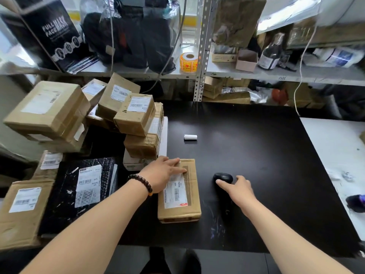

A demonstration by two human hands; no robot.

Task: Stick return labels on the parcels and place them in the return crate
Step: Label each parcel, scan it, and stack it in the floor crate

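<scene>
A small brown cardboard parcel [185, 206] lies on the black table [256, 155] in front of me, with a white barcode label [175, 192] on its top. My left hand [164, 173], with a bead bracelet at the wrist, rests flat on the parcel's far end, fingers straight across the label's upper edge. My right hand [237, 186] reaches to a black handheld device [223, 177] lying on the table right of the parcel; its fingertips touch the device without closing around it. A small white roll [190, 137] lies farther back on the table.
A stack of labelled cardboard parcels [136, 113] is piled at the left, with a black bubble mailer [85, 186] and another box [23, 206] nearer me. A shelf behind holds a yellow sticker roll [188, 62], bags and bottles. A white surface [335, 147] adjoins the table's right side.
</scene>
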